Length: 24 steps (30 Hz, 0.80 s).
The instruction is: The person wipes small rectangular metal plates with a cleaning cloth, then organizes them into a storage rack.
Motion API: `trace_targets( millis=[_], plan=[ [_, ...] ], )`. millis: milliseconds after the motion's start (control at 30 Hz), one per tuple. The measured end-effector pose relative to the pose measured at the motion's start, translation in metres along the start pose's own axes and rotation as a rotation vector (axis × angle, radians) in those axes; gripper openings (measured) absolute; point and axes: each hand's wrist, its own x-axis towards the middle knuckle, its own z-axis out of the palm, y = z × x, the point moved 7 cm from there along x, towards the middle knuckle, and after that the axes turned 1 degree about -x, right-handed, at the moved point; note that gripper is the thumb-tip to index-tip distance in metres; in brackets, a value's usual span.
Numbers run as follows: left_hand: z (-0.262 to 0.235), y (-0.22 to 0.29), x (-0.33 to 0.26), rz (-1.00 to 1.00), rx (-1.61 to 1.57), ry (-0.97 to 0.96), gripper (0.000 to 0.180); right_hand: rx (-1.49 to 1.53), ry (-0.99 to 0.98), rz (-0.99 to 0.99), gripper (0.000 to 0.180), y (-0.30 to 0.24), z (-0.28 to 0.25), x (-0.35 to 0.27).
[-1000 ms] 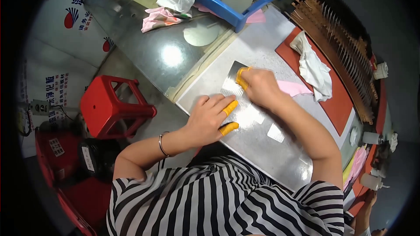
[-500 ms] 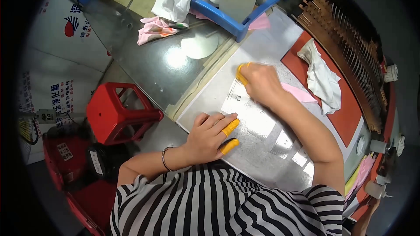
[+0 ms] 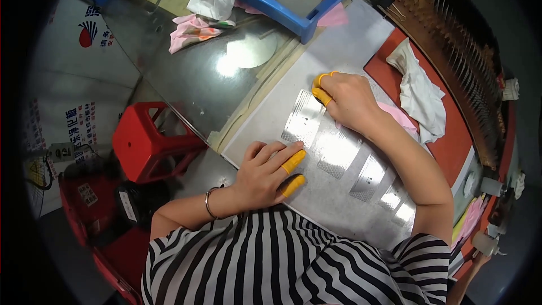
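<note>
Perforated metal plates (image 3: pixel 370 176) lie in a row on the desk (image 3: pixel 330 206), presumably for separate handling. Right hand (image 3: pixel 351 100): at upper corner of leftmost plate (image 3: pixel 305 114), grip closure indiscernible. Left hand (image 3: pixel 261 171): grip apart, probably bracing.

Blue lettering (image 3: pixel 71 129), emblem (image 3: pixel 85 35) on pale wall (image 3: pixel 107 90); labels (image 3: pixel 87 194) on red container (image 3: pixel 73 183), black object (image 3: pixel 148 197).

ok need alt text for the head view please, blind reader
A person's right hand is at the far end of the leftmost metal plate in a slanting row, the left hand near its other end; both wear yellow finger covers. A red stool is to the left.
</note>
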Motion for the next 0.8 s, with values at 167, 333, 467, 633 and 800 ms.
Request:
trace_targets(
  millis=[167, 333, 467, 633, 800],
  plan=[
    [0.000, 0.000, -0.001, 0.006, 0.004, 0.012, 0.038, 0.076, -0.074, -0.302, 0.009, -0.061, 0.023, -0.017],
    [-0.001, 0.002, 0.001, 0.016, 0.012, 0.017, 0.039, -0.014, 0.042, -0.171, 0.007, -0.024, 0.010, 0.009],
    [-0.003, 0.003, -0.002, 0.029, 0.017, 0.045, 0.039, 0.082, -0.084, -0.451, 0.008, -0.077, 0.024, -0.013],
    [-0.001, 0.003, -0.001, 0.033, -0.004, 0.059, 0.037, -0.027, 0.018, -0.313, 0.004, -0.047, 0.010, 0.000],
    [-0.002, 0.002, -0.003, 0.041, -0.020, 0.095, 0.037, -0.009, -0.019, -0.322, 0.007, -0.056, 0.010, -0.002]
  ],
)
